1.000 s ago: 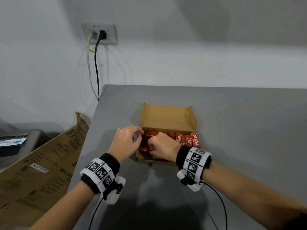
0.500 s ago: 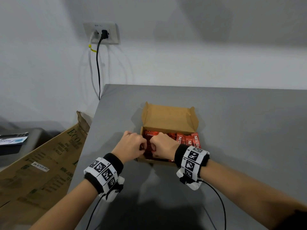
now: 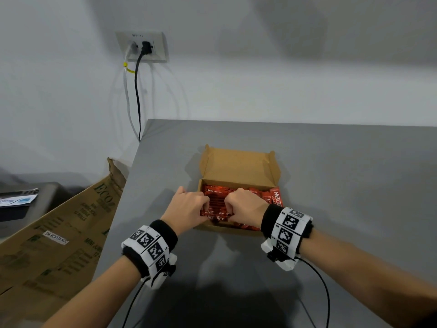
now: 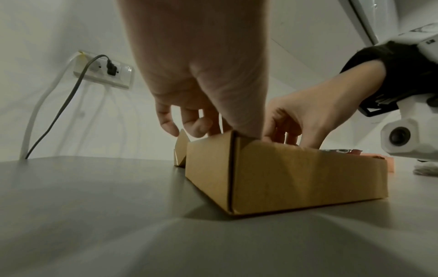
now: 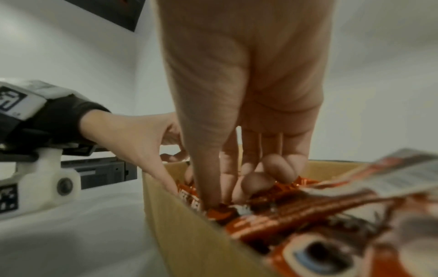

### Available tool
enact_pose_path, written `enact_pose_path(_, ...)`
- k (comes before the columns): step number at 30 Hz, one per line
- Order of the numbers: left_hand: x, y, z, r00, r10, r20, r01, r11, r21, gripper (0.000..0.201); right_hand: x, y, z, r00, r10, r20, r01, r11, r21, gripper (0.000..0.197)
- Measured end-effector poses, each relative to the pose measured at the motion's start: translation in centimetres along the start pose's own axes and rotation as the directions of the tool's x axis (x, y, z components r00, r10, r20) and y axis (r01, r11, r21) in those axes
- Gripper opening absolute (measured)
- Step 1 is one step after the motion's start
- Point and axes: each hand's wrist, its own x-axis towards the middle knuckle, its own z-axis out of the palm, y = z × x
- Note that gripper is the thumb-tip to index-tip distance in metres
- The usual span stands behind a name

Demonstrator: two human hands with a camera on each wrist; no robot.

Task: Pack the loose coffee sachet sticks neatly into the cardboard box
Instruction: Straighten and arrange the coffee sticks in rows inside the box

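Note:
An open cardboard box (image 3: 238, 166) sits mid-table, its lid flap folded back. Red coffee sachets (image 3: 274, 197) lie inside it in a row. My left hand (image 3: 203, 209) and right hand (image 3: 228, 209) are both at the box's left half, fingers curled down onto a bundle of sachets between them. In the right wrist view my right hand (image 5: 227, 187) digs its thumb and curled fingers among the sachets (image 5: 272, 221), with the left hand's (image 5: 142, 142) thumb inside the box wall (image 5: 189, 234). In the left wrist view the left hand (image 4: 189, 127) curls over the box's (image 4: 284, 174) left corner.
The grey table (image 3: 354, 185) stretches right of and in front of the box. A large brown carton (image 3: 59, 233) leans at the table's left edge. A wall socket (image 3: 142, 47) with two cables hangs behind. Wrist cables trail toward me.
My left hand moved right from the box's left rim onto the sachets. Both hands curled tighter, drew close together, and now hold the bundle between them.

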Motion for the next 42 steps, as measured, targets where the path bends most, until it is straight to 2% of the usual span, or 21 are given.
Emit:
enact_pose_path(3,0.6,0.2,-0.3,1.000,-0.001,0.018,0.001,0.999,0.036,0.013,-0.5,1.0,-1.0,1.000,-0.013,0.019,0.012,0.997,0.080,0.015)
enact_pose_path(5,0.7,0.2,-0.1,1.000,-0.028,0.013,0.027,0.999,0.032,0.010,-0.9,2.1,-1.6,1.000,0.024,-0.016,-0.023,0.996,0.085,0.025)
enact_pose_path(8,0.4,0.2,0.4,0.999,-0.047,0.003,0.047,0.999,0.006,0.006,-1.5,3.9,-2.6,0.995,0.066,-0.079,-0.060,0.995,0.075,0.025)
enact_pose_path(10,0.4,0.1,0.7,0.998,-0.054,-0.017,0.054,0.998,-0.025,0.010,-1.8,4.5,-3.0,0.998,0.039,-0.038,-0.037,0.998,0.055,0.023)
enact_pose_path(14,0.3,0.0,0.3,0.997,-0.067,-0.029,0.065,0.994,-0.084,0.016,-2.3,4.5,-2.8,0.997,-0.022,0.073,0.025,0.999,-0.046,0.033)
enact_pose_path(17,0.2,0.3,-0.2,0.997,-0.051,-0.061,0.044,0.993,-0.108,0.013,-2.3,4.5,-1.9,0.997,-0.052,0.062,0.057,0.995,-0.086,0.023)
enact_pose_path(20,0.2,0.7,-0.6,0.993,-0.047,-0.109,0.027,0.983,-0.179,0.007,-2.6,4.4,-2.5,0.998,-0.052,0.029,0.052,0.999,0.009,0.013)
enact_pose_path(23,0.4,1.2,-1.4,0.985,-0.081,-0.149,0.018,0.924,-0.383,0.022,-2.8,3.9,-3.6,0.989,-0.076,-0.126,0.082,0.996,0.038,0.009)
enact_pose_path(25,0.7,1.8,-1.8,0.996,-0.060,-0.060,0.020,0.857,-0.514,0.034,-2.6,3.1,-3.3,0.949,-0.132,-0.288,0.134,0.991,-0.013,0.009)
enact_pose_path(27,1.0,2.3,-1.8,1.000,-0.012,0.016,0.019,0.802,-0.597,0.031,-2.3,2.3,-2.4,0.894,-0.189,-0.406,0.195,0.980,-0.027,0.008)
enact_pose_path(30,1.2,2.2,-1.8,0.997,-0.056,-0.061,0.005,0.772,-0.635,0.020,-1.8,2.1,-1.4,0.842,-0.222,-0.492,0.231,0.972,-0.042,0.013)
enact_pose_path(32,0.9,1.6,-1.9,0.985,-0.115,-0.128,0.002,0.751,-0.660,0.015,-1.7,2.8,-1.5,0.859,-0.170,-0.482,0.183,0.983,-0.021,0.024)
enact_pose_path(35,0.5,0.8,-2.0,0.975,-0.153,-0.160,0.005,0.735,-0.678,0.013,-1.7,3.9,-1.6,0.928,-0.031,-0.371,0.083,0.989,0.126,0.045)
enact_pose_path(39,0.3,0.4,-1.9,0.980,-0.126,-0.155,-0.013,0.733,-0.680,0.013,-1.7,4.1,-1.4,0.949,-0.022,-0.316,0.092,0.974,0.209,0.032)
enact_pose_path(42,0.4,-0.1,-1.6,0.987,-0.087,-0.135,-0.017,0.782,-0.623,0.014,-1.6,3.7,-1.2,0.952,0.019,-0.306,0.071,0.957,0.280,0.024)
